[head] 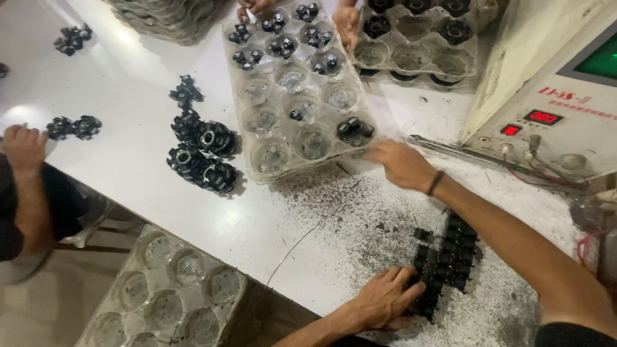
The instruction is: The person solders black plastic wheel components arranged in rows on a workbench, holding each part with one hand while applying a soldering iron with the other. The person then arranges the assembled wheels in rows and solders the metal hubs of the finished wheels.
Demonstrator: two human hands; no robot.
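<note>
Black small parts (pixel 443 265) at lower right under the left hand's (pixel 385 302) loosely spread fingers; right hand (pixel 402 164) pinches the clear tray's (pixel 292 96) edge at frame centre.

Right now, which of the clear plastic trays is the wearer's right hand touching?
The central tray, half-filled with black parts: the right hand rests at its near right corner. The others lie at the table's far edge and below the table.

Bright overhead light washes the white worktop (pixel 128 160) into glare at its upper-left part. Beside that glare, the black parts cast short soft shadows. Detail is slightly soft throughout, and edges bend near the corners.
</note>
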